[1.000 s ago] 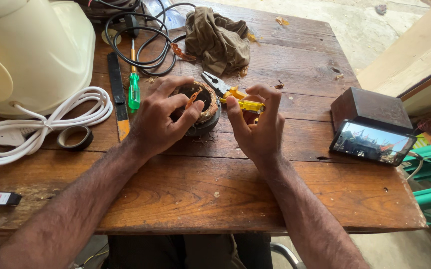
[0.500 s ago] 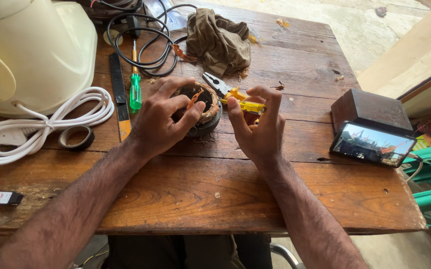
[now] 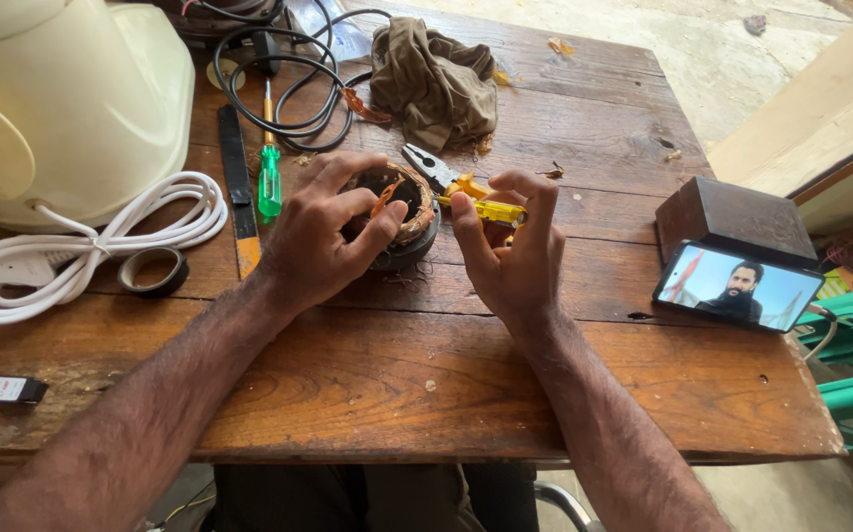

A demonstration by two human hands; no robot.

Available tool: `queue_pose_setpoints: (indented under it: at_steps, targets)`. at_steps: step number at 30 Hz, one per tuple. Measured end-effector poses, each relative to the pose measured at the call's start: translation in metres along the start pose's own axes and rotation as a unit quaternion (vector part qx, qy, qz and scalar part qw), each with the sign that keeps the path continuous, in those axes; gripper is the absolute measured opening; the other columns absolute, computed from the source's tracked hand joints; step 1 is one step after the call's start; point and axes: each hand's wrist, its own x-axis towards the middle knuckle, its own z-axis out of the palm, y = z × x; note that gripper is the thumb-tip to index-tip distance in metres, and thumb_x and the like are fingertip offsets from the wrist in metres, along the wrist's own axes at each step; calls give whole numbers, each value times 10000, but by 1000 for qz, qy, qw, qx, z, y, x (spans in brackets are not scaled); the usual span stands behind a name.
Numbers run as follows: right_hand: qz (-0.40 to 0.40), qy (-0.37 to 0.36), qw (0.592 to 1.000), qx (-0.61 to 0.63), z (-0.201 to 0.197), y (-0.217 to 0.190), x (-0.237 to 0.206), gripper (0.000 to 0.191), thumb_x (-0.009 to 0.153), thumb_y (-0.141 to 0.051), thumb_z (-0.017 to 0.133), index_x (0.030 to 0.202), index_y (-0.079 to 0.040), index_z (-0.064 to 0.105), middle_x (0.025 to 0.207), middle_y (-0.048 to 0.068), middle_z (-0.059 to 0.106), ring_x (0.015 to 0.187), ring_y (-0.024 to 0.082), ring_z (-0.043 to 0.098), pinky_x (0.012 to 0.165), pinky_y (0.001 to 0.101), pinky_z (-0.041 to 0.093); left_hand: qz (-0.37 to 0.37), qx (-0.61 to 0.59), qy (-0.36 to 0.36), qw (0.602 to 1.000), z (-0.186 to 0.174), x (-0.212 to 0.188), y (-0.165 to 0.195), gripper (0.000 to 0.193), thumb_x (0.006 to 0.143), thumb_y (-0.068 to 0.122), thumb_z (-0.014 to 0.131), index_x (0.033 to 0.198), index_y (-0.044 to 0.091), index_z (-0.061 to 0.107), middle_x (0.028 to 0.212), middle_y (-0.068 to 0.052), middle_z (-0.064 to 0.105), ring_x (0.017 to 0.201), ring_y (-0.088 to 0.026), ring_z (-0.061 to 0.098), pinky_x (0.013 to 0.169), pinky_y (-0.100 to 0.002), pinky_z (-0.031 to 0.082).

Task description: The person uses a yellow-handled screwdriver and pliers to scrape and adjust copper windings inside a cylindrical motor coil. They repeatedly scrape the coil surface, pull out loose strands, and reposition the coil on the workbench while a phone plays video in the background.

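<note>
A round motor stator (image 3: 403, 219) with copper windings sits on the wooden table (image 3: 466, 374) near its middle. My left hand (image 3: 323, 236) is wrapped over its left side, fingers curled on the rim. My right hand (image 3: 510, 256) is just to the right of it, pinching a thin yellow-handled tool (image 3: 485, 208) between thumb and fingers, its tip pointing at the stator. Pliers with yellow grips (image 3: 438, 173) lie right behind the stator and my right hand.
A cream appliance housing (image 3: 62, 108) with a coiled white cord (image 3: 81, 246) stands at the left, beside a tape roll (image 3: 152, 271), a green screwdriver (image 3: 269, 177) and black cables (image 3: 288, 79). A brown rag (image 3: 431, 84) lies at the back. A phone (image 3: 739, 288) leans on a dark box (image 3: 732, 212) at right.
</note>
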Motion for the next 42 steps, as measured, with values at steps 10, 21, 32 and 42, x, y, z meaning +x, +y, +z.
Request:
queue_pose_setpoints:
  at_steps: [10, 21, 32, 42]
  targets:
    - [7, 4, 1000, -3, 0, -1, 0, 372, 1069, -176, 705, 1248, -54, 403, 851, 72, 708, 648, 52, 649, 522, 213, 512, -2, 0, 0, 1000, -1, 1, 1, 364, 1027, 268, 660, 860, -45, 744, 1312, -233, 645, 1295, -345, 567, 1084, -486, 481]
    - [8, 1, 1000, 3, 0, 0, 0, 374, 1075, -173, 700, 1247, -55, 390, 870, 66, 718, 646, 47, 637, 514, 213, 504, -4, -8, 3, 1000, -1, 0, 1, 370, 1019, 275, 671, 829, -36, 737, 1307, -231, 653, 1289, -345, 576, 1079, -474, 484]
    - [-6, 1, 1000, -9, -1, 0, 0, 371, 1078, -170, 704, 1255, -53, 399, 873, 79, 707, 669, 58, 667, 533, 214, 529, 5, -3, 7, 1000, 0, 0, -1, 363, 1027, 275, 668, 852, -34, 743, 1312, -231, 653, 1294, -345, 575, 1101, -492, 467]
    - [7, 2, 1000, 5, -1, -2, 0, 377, 1073, -165, 705, 1253, -46, 394, 896, 85, 716, 664, 47, 647, 525, 211, 507, -4, -9, 2, 1000, -1, 1, 1, 384, 1025, 283, 663, 806, -26, 731, 1306, -234, 656, 1279, -342, 580, 1081, -484, 481]
